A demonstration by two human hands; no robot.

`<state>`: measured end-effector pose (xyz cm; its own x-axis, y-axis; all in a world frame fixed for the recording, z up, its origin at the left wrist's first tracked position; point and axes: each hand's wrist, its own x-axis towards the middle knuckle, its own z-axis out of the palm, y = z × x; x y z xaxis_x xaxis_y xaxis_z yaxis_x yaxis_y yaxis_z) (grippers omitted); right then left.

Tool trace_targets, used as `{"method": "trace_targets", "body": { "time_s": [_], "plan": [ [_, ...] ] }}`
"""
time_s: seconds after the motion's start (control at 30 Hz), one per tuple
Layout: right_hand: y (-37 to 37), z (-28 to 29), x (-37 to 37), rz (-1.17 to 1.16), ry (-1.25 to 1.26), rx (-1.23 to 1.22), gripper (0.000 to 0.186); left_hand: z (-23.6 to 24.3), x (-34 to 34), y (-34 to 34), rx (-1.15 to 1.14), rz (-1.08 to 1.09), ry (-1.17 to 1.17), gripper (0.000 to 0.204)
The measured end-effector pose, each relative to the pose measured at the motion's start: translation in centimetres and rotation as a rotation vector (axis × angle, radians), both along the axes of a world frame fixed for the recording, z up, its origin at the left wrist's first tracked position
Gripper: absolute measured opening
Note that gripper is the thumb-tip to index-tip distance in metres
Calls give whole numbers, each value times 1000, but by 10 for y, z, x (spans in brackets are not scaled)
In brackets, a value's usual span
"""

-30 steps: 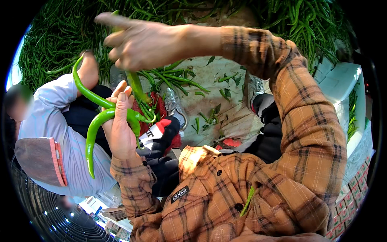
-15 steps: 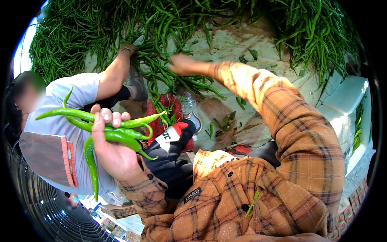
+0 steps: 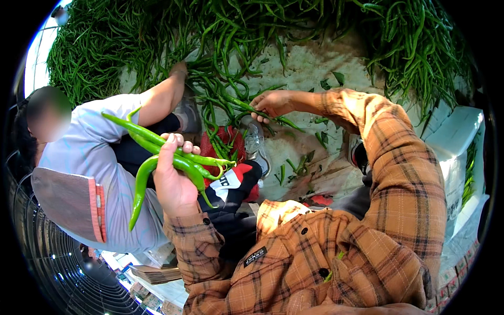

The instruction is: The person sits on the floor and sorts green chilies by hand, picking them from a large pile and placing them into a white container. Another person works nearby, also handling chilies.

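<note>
My left hand (image 3: pixel 177 190), raised in front of my body, is closed around several long green chili peppers (image 3: pixel 139 191). Their tips stick out on both sides of the fingers, and one hangs down curved. Farther off, my right hand (image 3: pixel 273 104) has its fingers curled on a green chili pepper (image 3: pixel 287 123) at the near edge of a loose heap of chili peppers (image 3: pixel 220 86). Part of that pepper is hidden by the fingers. A red mesh bag (image 3: pixel 239 142) with chili peppers on it lies between the two hands.
At left sits a co-worker in a light grey shirt (image 3: pixel 89 136), one arm reaching into the heap. Big piles of chili peppers (image 3: pixel 420 47) rise at the back. A white box (image 3: pixel 454 136) stands at right. Leaves and scraps (image 3: pixel 300 167) litter the pale ground sheet (image 3: pixel 310 68).
My right hand has come back toward me and to the right, its fingers now curled on a pepper. My left hand has shifted right with its peppers, which have turned a little.
</note>
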<state>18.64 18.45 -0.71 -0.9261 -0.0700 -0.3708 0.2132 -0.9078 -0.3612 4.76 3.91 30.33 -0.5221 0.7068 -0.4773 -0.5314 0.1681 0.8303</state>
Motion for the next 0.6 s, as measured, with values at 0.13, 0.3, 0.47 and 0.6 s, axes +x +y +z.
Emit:
{"method": "trace_targets", "body": {
  "time_s": [0.13, 0.3, 0.47, 0.6],
  "plan": [
    [-7, 33, 28, -20, 157, -171, 21, -19, 11, 8, -85, 3, -20, 11],
    [-28, 76, 38, -51, 410, -303, 25, -44, 17, 15, -259, -52, -116, 16],
    [-26, 102, 46, 19, 484, -176, 29, -65, 32, 29, -274, -142, -83, 18],
    [-11, 109, 48, 55, 531, -94, 35, -63, 42, 45, -255, -217, -133, 17]
  ]
}}
